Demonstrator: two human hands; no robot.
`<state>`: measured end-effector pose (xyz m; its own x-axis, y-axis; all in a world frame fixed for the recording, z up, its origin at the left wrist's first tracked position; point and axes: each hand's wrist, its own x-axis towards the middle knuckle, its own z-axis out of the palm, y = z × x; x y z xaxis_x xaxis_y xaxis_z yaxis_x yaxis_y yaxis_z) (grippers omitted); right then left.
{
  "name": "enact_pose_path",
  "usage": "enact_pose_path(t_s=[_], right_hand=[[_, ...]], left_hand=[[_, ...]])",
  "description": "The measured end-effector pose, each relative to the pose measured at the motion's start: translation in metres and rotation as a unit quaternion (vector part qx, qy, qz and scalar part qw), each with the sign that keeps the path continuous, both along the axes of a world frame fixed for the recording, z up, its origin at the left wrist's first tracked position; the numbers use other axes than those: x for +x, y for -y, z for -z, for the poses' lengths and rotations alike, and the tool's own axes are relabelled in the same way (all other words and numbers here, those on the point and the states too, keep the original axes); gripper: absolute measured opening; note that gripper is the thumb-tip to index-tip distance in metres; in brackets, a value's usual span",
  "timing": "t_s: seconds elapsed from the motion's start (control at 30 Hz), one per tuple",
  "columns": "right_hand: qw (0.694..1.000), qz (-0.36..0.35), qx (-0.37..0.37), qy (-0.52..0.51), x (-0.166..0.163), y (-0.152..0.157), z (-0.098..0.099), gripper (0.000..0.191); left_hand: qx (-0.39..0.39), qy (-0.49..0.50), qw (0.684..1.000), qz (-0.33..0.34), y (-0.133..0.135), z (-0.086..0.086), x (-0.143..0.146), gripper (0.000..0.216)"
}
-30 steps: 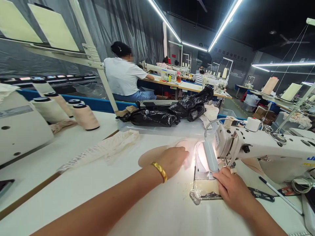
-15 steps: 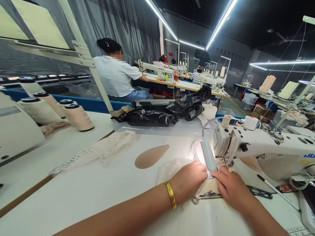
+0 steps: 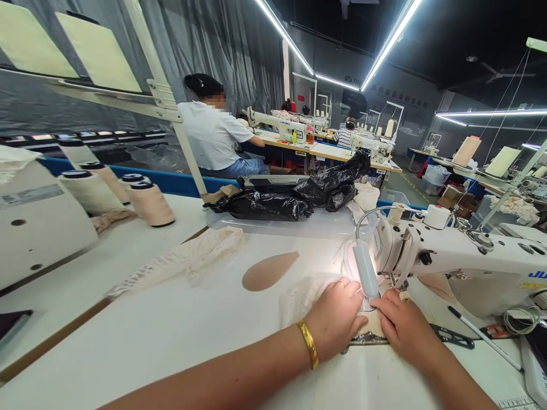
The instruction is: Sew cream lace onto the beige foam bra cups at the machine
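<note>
My left hand (image 3: 339,310), with a gold bracelet at its wrist, lies on sheer off-white fabric (image 3: 297,299) just left of the needle area. Its fingers are bent and close together over the cloth, while the thumb points right. My right hand (image 3: 404,322) is across from it, beside the presser foot, fingers curled and the index tip near the foot; what they hold is hidden. Over both fingertips hangs a grey lamp (image 3: 365,267) on a bendable neck, lighting the spot. The white sewing machine (image 3: 478,245) stands at the right, its needle mostly hidden behind the lamp.
On the table lie a tan teardrop-shaped piece (image 3: 270,271), gathered lace cloth (image 3: 183,256), a black plastic bundle (image 3: 273,204), a pen (image 3: 482,336) and a black slotted tool (image 3: 453,336). Thread cones (image 3: 150,204) stand left. A person (image 3: 217,136) sits at another machine.
My left hand's thumb has come away from its fingers and now points right; the hand rests flatter on the fabric. My right hand has barely moved. The view has shifted slightly left.
</note>
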<state>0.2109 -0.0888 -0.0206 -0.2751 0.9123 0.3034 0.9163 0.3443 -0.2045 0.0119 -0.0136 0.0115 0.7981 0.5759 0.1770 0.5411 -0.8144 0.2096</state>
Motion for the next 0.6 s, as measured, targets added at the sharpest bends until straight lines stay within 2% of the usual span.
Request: enact_pose_path(t_s=[0.1, 0.2, 0.3, 0.37, 0.47, 0.53, 0.6], right_hand=[[1.0, -0.001, 0.007, 0.009, 0.002, -0.002, 0.004, 0.029], [0.999, -0.015, 0.026, 0.017, 0.004, -0.001, 0.007, 0.03], [0.997, -0.054, 0.059, 0.014, -0.001, 0.002, 0.009, 0.032], [0.991, -0.09, 0.092, 0.022, -0.01, 0.003, 0.011, 0.034], [0.977, -0.146, 0.144, 0.058, -0.034, 0.001, 0.015, 0.05], [0.971, -0.174, 0.155, 0.059, -0.056, 0.003, 0.017, 0.038], [0.974, -0.192, 0.119, 0.023, -0.077, 0.013, 0.018, 0.029]], left_hand=[[0.045, -0.075, 0.996, 0.019, 0.0, 0.002, 0.005, 0.013], [0.079, -0.15, 0.984, 0.047, -0.001, 0.0, 0.01, 0.017], [0.072, -0.181, 0.981, 0.02, 0.001, -0.006, 0.002, 0.015], [0.058, -0.201, 0.978, -0.004, 0.009, -0.014, -0.016, 0.011], [0.022, -0.207, 0.978, -0.007, 0.034, -0.031, -0.058, 0.017], [-0.049, -0.183, 0.982, 0.008, 0.057, -0.045, -0.093, 0.015], [-0.157, -0.121, 0.98, 0.005, 0.078, -0.058, -0.129, 0.015]])
